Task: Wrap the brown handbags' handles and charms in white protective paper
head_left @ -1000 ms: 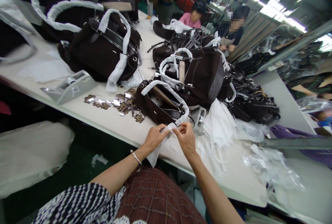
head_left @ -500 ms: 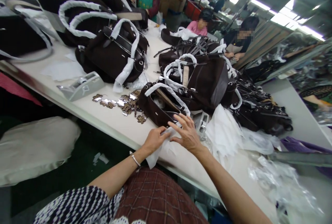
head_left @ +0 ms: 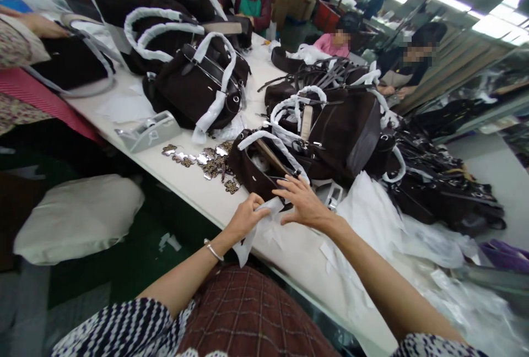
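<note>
My left hand [head_left: 247, 217] pinches a thin white paper sheet [head_left: 247, 245] that hangs over the table's edge. Just right of it, my right hand [head_left: 303, 200] has its fingers spread, with the fingertips at the front of a small dark brown bag [head_left: 249, 172]. That bag stands open, and its handle is wrapped in white. Flower-shaped patterned charms [head_left: 215, 163] lie left of the bag. A tape dispenser [head_left: 333, 194] stands behind my right hand, partly hidden by it.
Large dark bags [head_left: 194, 84] with wrapped handles fill the table [head_left: 182, 180]. Another tape dispenser [head_left: 149, 132] is at the left edge. White paper [head_left: 372, 205] and clear plastic [head_left: 467, 302] lie at the right. A person's arm [head_left: 41, 25] reaches in at far left; other people work beyond.
The view has shifted left, and a person's arm has come in at far left. My right hand has turned flatter, fingers still spread. My left hand still pinches the paper.
</note>
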A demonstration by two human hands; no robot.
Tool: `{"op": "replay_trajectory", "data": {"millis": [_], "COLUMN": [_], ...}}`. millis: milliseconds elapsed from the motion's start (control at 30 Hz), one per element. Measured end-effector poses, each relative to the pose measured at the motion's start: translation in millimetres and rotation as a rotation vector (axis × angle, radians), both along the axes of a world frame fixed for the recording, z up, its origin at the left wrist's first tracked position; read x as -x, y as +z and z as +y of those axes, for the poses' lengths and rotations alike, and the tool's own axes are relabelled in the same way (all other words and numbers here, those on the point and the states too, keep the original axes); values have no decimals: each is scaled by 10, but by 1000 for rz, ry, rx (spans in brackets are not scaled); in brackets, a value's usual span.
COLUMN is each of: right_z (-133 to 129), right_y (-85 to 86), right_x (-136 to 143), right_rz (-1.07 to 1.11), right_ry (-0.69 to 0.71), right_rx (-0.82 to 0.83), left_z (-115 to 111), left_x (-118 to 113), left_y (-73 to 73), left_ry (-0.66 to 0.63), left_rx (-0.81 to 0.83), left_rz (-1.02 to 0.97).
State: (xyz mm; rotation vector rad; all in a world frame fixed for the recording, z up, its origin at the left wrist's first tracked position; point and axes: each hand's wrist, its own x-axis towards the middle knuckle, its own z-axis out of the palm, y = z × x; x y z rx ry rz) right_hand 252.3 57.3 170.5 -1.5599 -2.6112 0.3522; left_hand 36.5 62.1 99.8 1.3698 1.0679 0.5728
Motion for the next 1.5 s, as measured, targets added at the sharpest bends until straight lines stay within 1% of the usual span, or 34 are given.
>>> {"op": "replay_trajectory", "data": {"millis": [67, 133, 200, 267, 333, 367, 400, 433, 467, 500, 533, 567, 600, 633, 700, 733, 800, 867, 933, 1000, 1067, 1100, 1133, 1200, 1300, 1400, 1500], "right_z": [-28, -38, -70, -175, -374, -501, -634, -762, -875, -963, -1019, -1044, -1040, -1012, -924, -881, -830, -835, -875, -912, -917, -905, -886, -838, -778, -722, -616], "right_y": [-55, -146, -228, -270, -288, -303, -333, -381, -447, -529, -619, -709, -792, -859, -939, -956, -965, -978, -1014, -1063, -1108, -1124, -1135, -1148, -1157, -1174, -1193], "right_x": [-31, -13, 26, 59, 94, 124, 169, 232, 312, 406, 508, 610, 705, 786, 895, 924, 956, 999, 1093, 1246, 1430, 1520, 1601, 1728, 1829, 1879, 1932], "right_rz": [40, 76, 122, 205, 350, 444, 546, 658, 778, 901, 1021, 1133, 1232, 1314, 1421, 1462, 1532, 1577, 1612, 1682, 1794, 1851, 1896, 1927, 1821, 1725, 1760], "right_ry": [-74, -101, -124, -200, -359, -475, -607, -744, -871, -969, -1028, -1053, -1060, -1059, -1061, -1073, -1103, -1126, -1126, -1112, -1108, -1117, -1130, -1160, -1192, -1248, -1348], "right_rx": [-18, -37, -66, -136, -240, -277, -273, -208, -86, 72, 232, 357, 426, 444, 414, 399, 385, 367, 378, 468, 565, 577, 558, 456, 314, 231, 198], "left_z": [13, 9, 1, -2, -1, -1, -2, -3, -3, -2, 1, 6, 13, 21, 30, 27, 1, -49, -100, -126, -119, -106, -91, -60, -35, -32, -44], "left_x": [1, -7, -10, -1, 14, 20, 24, 28, 32, 39, 53, 75, 109, 155, 282, 358, 516, 649, 730, 756, 745, 735, 725, 714, 711, 685, 624], "left_y": [-69, -143, -199, -229, -242, -246, -249, -253, -255, -256, -256, -255, -254, -254, -268, -284, -337, -401, -450, -464, -444, -426, -407, -375, -362, -378, -397], "left_ry": [-29, -27, -6, 5, 0, -7, -16, -23, -36, -55, -76, -101, -128, -157, -222, -254, -316, -368, -407, -425, -435, -438, -436, -420, -378, -363, -369], "left_rx": [99, 166, 208, 248, 294, 320, 344, 362, 380, 394, 401, 398, 385, 366, 329, 330, 395, 496, 552, 530, 476, 435, 379, 230, 29, -56, -64], "left_rz": [-95, -156, -178, -196, -222, -236, -250, -260, -268, -273, -277, -279, -280, -280, -274, -264, -250, -249, -260, -245, -202, -178, -155, -104, 14, 76, 38]}}
